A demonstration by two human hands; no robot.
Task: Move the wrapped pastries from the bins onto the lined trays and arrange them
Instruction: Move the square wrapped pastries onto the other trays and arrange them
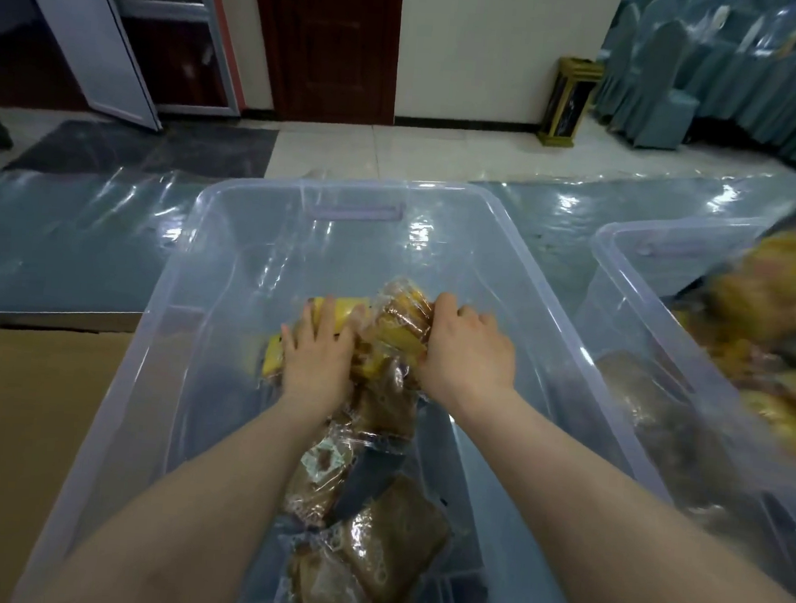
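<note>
We have both hands down in the clear bin (232, 223). Left hand (316, 361) and right hand (468, 353) close from either side on a clump of wrapped pastries (394, 324). The lined tray (26, 398) lies left of the bin, nearer the left hand; we judge the lift goes leftward.

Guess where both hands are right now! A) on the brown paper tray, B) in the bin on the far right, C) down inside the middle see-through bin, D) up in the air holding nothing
C: the left hand and the right hand both reach down inside the middle clear bin, gathering a bunch of wrapped pastries between them.
</note>
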